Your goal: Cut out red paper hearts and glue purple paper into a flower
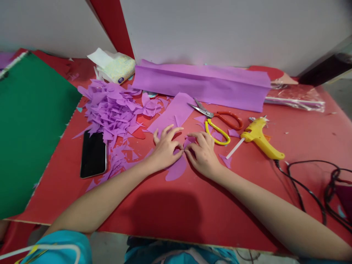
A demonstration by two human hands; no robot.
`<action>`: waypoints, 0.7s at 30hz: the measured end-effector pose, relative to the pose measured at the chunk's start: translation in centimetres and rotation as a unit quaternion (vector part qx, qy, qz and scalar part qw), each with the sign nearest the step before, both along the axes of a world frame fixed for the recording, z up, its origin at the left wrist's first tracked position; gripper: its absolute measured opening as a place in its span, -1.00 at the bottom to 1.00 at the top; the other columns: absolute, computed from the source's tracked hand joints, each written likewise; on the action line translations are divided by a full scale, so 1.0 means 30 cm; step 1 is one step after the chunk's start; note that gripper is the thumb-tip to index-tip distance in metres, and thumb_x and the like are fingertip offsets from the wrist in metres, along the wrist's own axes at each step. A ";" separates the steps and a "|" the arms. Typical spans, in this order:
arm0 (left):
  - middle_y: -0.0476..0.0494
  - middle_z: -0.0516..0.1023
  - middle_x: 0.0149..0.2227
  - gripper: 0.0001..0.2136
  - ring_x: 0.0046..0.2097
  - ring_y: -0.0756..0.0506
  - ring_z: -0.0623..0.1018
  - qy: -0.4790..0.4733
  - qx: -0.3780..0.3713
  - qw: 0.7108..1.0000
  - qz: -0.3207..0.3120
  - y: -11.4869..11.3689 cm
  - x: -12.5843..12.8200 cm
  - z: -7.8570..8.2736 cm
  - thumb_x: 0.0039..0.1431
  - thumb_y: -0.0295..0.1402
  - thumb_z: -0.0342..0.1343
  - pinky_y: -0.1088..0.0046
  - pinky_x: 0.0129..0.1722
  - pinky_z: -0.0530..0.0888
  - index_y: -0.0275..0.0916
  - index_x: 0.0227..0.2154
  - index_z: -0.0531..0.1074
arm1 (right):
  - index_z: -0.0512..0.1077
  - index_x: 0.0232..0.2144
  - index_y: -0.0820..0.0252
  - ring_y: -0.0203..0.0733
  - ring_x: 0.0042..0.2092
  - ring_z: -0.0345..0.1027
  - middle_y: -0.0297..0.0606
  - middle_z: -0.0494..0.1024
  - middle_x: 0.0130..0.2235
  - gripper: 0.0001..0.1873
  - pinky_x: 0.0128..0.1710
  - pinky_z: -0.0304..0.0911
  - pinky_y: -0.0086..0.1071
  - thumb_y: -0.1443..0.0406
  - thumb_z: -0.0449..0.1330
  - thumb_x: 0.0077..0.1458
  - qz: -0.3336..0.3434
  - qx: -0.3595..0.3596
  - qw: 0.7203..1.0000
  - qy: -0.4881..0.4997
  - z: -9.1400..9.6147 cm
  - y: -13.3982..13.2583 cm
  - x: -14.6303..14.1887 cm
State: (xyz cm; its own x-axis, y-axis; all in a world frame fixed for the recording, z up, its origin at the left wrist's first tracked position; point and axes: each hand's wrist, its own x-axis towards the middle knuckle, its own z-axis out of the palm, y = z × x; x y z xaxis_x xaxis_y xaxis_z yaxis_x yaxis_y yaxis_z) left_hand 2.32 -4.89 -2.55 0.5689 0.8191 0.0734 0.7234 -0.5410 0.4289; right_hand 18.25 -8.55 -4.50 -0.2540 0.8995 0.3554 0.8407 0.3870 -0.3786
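Note:
My left hand [166, 148] and my right hand [202, 152] meet at the middle of the table. Thumb and index finger of each pinch a cut purple paper piece [176, 168], whose rounded end hangs toward me. The left hand's other fingers are spread. Just beyond them lies a purple paper strip [180, 106]. Scissors [216, 121] with one red and one yellow handle rest partly open beyond my right hand. To the right, a yellow glue gun [258, 137] lies on its side with a white glue stick in its back.
A heap of purple cut pieces [112, 106] partly covers a phone [94, 154] at left. Behind are a tissue pack [118, 68] and a folded purple sheet [200, 84]. A green board [33, 135] stands at far left. The glue gun's black cord [305, 187] loops at right.

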 end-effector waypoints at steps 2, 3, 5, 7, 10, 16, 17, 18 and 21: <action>-0.09 0.22 0.16 -0.89 0.22 -0.28 0.07 -0.002 0.001 1.000 0.002 -0.001 0.001 0.001 0.05 -0.34 0.07 -0.17 0.10 -0.07 -0.18 -0.50 0.48 | 0.42 -0.46 0.21 0.05 -0.01 0.07 -0.08 0.35 -0.06 -0.86 -0.08 0.06 -0.01 0.36 0.08 0.06 0.001 -0.003 1.000 0.003 -0.001 0.000 0.001; -0.09 0.22 0.15 -0.89 0.22 -0.28 0.07 -0.004 -0.001 1.000 0.004 -0.001 0.002 0.001 0.04 -0.35 0.08 -0.18 0.10 -0.07 -0.18 -0.51 0.47 | 0.43 -0.46 0.20 0.05 -0.01 0.07 -0.08 0.35 -0.06 -0.86 -0.09 0.06 -0.01 0.36 0.07 0.06 0.002 -0.004 1.000 0.005 -0.002 0.000 0.002; -0.08 0.23 0.15 -0.89 0.22 -0.28 0.07 -0.007 -0.004 1.000 0.005 -0.002 0.002 0.002 0.04 -0.36 0.08 -0.18 0.10 -0.08 -0.18 -0.52 0.47 | 0.43 -0.46 0.20 0.05 -0.01 0.07 -0.09 0.35 -0.06 -0.84 -0.09 0.07 0.00 0.36 0.06 0.07 0.005 -0.007 1.000 0.011 -0.004 0.000 0.004; -0.07 0.23 0.15 -0.90 0.22 -0.27 0.07 -0.011 -0.005 1.000 0.004 -0.003 0.003 0.002 0.03 -0.36 0.08 -0.17 0.10 -0.09 -0.18 -0.52 0.47 | 0.43 -0.46 0.19 0.04 -0.01 0.07 -0.09 0.35 -0.07 -0.84 -0.08 0.06 0.00 0.36 0.06 0.07 0.007 -0.007 1.000 0.018 -0.005 0.001 0.005; -0.07 0.25 0.13 -0.90 0.21 -0.26 0.08 -0.018 -0.002 1.000 0.006 -0.005 0.002 0.002 0.03 -0.36 0.08 -0.12 0.11 -0.06 -0.18 -0.53 0.47 | 0.43 -0.47 0.20 0.03 -0.01 0.09 -0.09 0.35 -0.07 -0.85 -0.06 0.07 0.00 0.36 0.07 0.06 0.009 -0.001 0.999 0.031 -0.003 0.000 0.005; -0.07 0.32 0.08 -0.92 0.17 -0.21 0.15 -0.053 -0.008 0.998 0.027 -0.001 0.001 -0.001 0.01 -0.40 0.10 0.00 0.12 0.04 -0.18 -0.52 0.47 | 0.36 -0.42 0.17 -0.02 -0.07 0.16 -0.14 0.33 -0.15 -0.91 -0.05 0.10 -0.01 0.38 0.06 0.05 -0.001 0.013 0.995 0.097 0.009 -0.005 0.014; -0.07 0.33 0.07 -0.93 0.16 -0.20 0.17 -0.059 -0.008 0.998 0.035 0.001 0.001 -0.002 0.00 -0.40 0.10 0.01 0.12 0.05 -0.18 -0.53 0.47 | 0.35 -0.38 0.16 -0.03 -0.07 0.17 -0.13 0.30 -0.14 -0.91 -0.05 0.10 -0.01 0.39 0.05 0.05 -0.010 0.018 0.994 0.111 0.011 -0.005 0.017; -0.07 0.33 0.06 -0.93 0.15 -0.19 0.18 -0.066 -0.006 0.997 0.043 0.003 0.001 -0.003 0.00 -0.41 0.11 0.03 0.12 0.07 -0.18 -0.53 0.46 | 0.32 -0.34 0.16 -0.02 -0.06 0.16 -0.12 0.28 -0.13 -0.90 -0.05 0.11 -0.01 0.39 0.05 0.04 -0.021 0.023 0.992 0.125 0.011 -0.005 0.020; -0.06 0.36 0.04 -0.94 0.12 -0.17 0.21 -0.091 0.007 0.994 0.067 0.006 0.001 -0.006 -0.01 -0.42 0.11 0.08 0.10 0.12 -0.18 -0.54 0.45 | 0.24 -0.22 0.15 -0.02 -0.02 0.16 -0.10 0.25 -0.12 -0.79 -0.05 0.14 -0.03 0.36 0.07 0.02 -0.051 0.027 0.984 0.169 0.012 -0.002 0.029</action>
